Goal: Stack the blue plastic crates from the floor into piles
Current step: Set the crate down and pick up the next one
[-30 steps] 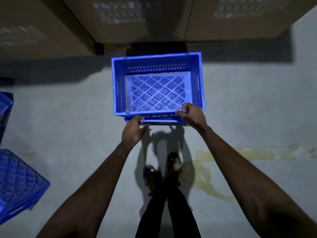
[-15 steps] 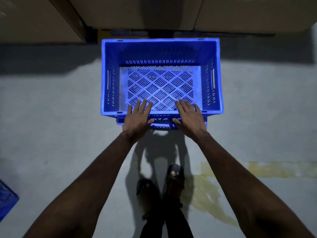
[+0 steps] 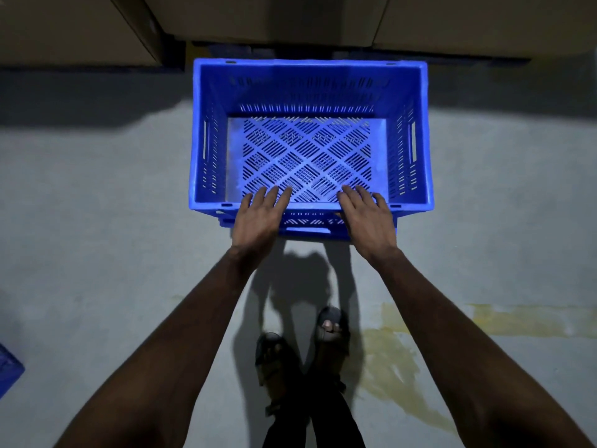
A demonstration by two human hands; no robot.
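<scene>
Crate [image 3: 310, 92], blue plastic, slotted lattice base

Slotted blue plastic crate [image 3: 310, 134] — smooth, faintly glossy — on matt concrete floor [image 3: 97, 237].

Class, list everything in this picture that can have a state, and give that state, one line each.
big crate: upright, empty; what lies under it is hidden.
left hand: open, fingers straight over the big crate's near rim.
right hand: open, fingers straight over the same rim.
crate at the left edge: mostly cut off, state unclear.
floor: stained yellow near the right foot.
</scene>
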